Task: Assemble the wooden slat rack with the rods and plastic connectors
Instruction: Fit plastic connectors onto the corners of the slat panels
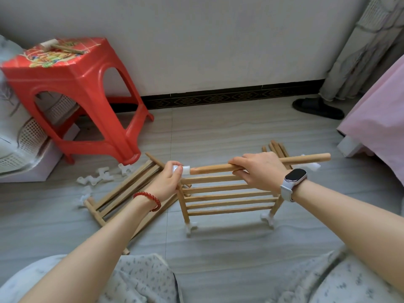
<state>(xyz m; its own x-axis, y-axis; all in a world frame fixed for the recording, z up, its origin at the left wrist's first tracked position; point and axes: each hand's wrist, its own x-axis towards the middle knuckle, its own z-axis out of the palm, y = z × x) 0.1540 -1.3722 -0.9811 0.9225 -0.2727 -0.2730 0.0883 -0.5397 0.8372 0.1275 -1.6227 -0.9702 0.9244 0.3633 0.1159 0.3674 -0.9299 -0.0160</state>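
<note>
A wooden slat panel (229,199) stands upright on the floor, with white plastic connectors (267,218) at its two lower corners. My left hand (167,179) pinches a white plastic connector (184,169) at the panel's top left corner. My right hand (260,169) grips a wooden rod (306,159) held level above the panel, its left end right at that connector. A second slat panel (129,193) lies flat on the floor to the left. Several loose rods (278,148) lie behind my right hand.
A red plastic stool (83,101) stands at the left with a wooden mallet (59,47) on top. Loose white connectors (98,177) are scattered near its feet. A black slipper (317,107) lies by the wall. A pink bedcover (380,127) hangs at the right.
</note>
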